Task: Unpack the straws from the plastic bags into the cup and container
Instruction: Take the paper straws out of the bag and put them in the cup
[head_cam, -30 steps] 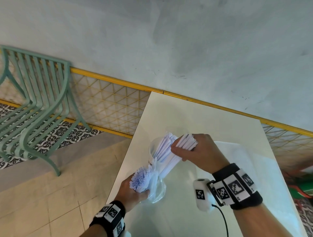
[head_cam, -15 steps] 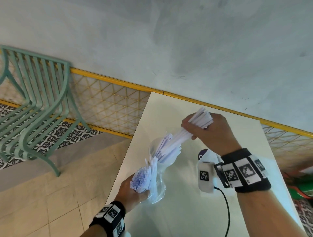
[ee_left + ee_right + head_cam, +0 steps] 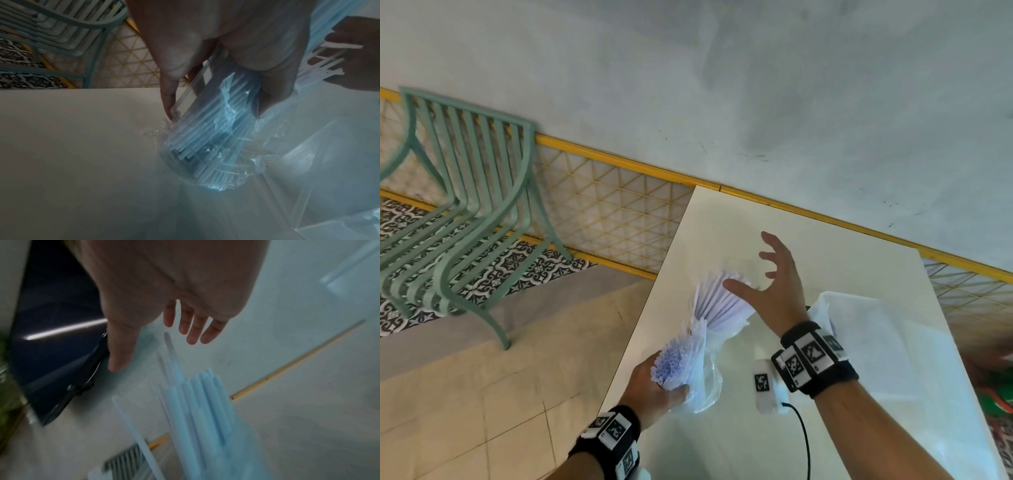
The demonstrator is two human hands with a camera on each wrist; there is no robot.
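Left hand: the left hand (image 3: 654,387) is at the near left edge of the tabletop (image 3: 825,260); its fingers (image 3: 273,91) and thumb curl round a bundle of bagged straws (image 3: 676,359), gripping it through the clear plastic bag (image 3: 252,155).
Bagged straws: pale blue-white, tilted, open ends pointing up and to the near left; the bag's lower end rests on the tabletop.
Right hand: the right hand (image 3: 774,291) hovers over the loose straws, palm down, fingers (image 3: 193,331) spread wide and nearly straight, holding nothing; the thumb lies across the straw tops in the head view, though I cannot tell whether it touches them.
Loose straws: a fan of loose straws (image 3: 722,301) stands just beyond the bagged bundle, leaning up and away; the vessel around their lower ends is too clear and hidden to make out.
Second bag: a large white plastic sheet (image 3: 887,342) lies on the right of the tabletop.
Surroundings: a green metal chair (image 3: 465,212) stands on the floor, far left.
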